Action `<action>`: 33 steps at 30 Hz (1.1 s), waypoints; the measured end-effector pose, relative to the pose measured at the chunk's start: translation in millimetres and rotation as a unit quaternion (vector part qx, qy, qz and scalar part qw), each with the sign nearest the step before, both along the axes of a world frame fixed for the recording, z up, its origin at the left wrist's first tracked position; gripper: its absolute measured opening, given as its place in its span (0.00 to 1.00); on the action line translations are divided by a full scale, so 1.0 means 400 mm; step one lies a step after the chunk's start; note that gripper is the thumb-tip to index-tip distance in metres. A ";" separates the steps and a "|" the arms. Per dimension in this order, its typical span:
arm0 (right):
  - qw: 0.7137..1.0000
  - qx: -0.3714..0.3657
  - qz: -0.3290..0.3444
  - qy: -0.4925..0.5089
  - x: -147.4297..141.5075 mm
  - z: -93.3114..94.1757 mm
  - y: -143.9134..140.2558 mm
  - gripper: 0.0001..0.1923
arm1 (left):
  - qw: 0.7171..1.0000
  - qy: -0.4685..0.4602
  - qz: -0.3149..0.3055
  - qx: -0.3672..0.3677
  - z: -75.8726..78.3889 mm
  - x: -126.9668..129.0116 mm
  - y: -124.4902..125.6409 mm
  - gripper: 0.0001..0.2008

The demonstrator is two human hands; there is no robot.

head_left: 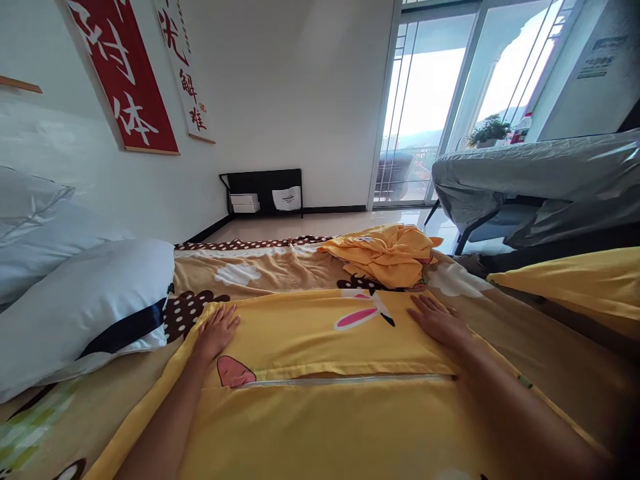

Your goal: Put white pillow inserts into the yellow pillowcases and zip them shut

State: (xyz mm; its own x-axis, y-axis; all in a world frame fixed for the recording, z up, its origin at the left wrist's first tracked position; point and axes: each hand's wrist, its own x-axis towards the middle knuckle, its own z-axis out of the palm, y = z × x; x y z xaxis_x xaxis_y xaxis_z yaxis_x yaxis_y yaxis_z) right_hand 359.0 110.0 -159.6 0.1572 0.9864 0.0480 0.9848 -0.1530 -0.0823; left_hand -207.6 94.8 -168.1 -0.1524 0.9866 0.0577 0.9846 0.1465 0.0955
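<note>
Yellow cover (320, 340) lies spread flat on the bed (280, 267), near the viewer, with a zipper (345, 381) running across it. The left hand (217, 330) presses flat on its far-left corner, fingers open and holding nothing. The right hand (437, 320) lies flat on its far-right edge, also open. Beyond it sits a crumpled yellow cloth (387, 257), perhaps another cover. White pillows (85, 300) rest at left.
</note>
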 end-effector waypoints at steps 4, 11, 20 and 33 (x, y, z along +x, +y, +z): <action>0.998 0.045 -0.037 -0.008 -0.028 0.013 -0.012 0.26 | 0.999 0.003 0.053 0.002 0.018 0.008 -0.009 0.29; 0.977 0.102 0.184 0.032 -0.368 0.001 -0.023 0.26 | 0.987 -0.029 -0.158 -0.005 0.033 0.215 -0.057 0.27; 0.914 0.040 0.390 0.103 -0.709 -0.004 -0.047 0.27 | 0.980 -0.022 -0.196 0.007 0.021 0.187 -0.031 0.26; 0.958 0.005 0.275 0.084 -0.653 -0.020 0.133 0.32 | 0.992 -0.020 0.122 0.017 0.011 -0.035 0.002 0.33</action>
